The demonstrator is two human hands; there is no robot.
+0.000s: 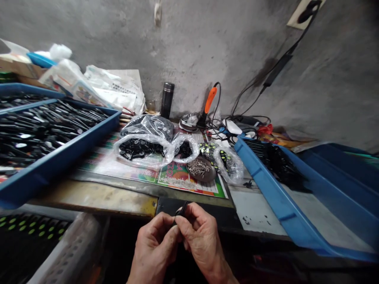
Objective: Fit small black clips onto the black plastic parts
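My left hand (154, 244) and my right hand (201, 240) meet just in front of the bench edge, fingers curled together around a small black plastic part (181, 209) that sticks up between the fingertips. Both hands pinch it. Beyond them on the bench lie clear plastic bags of black parts (142, 149), a small bag (185, 149) of dark pieces, and a round dark dish of small metal screws (199, 167).
A blue tray (59, 157) full of black parts sits at the left; another blue tray (266, 193) with black parts sits at the right. An orange-handled soldering iron (209, 103), a black flask (166, 99), cables and paper packets stand along the grey wall. A white crate (68, 252) is lower left.
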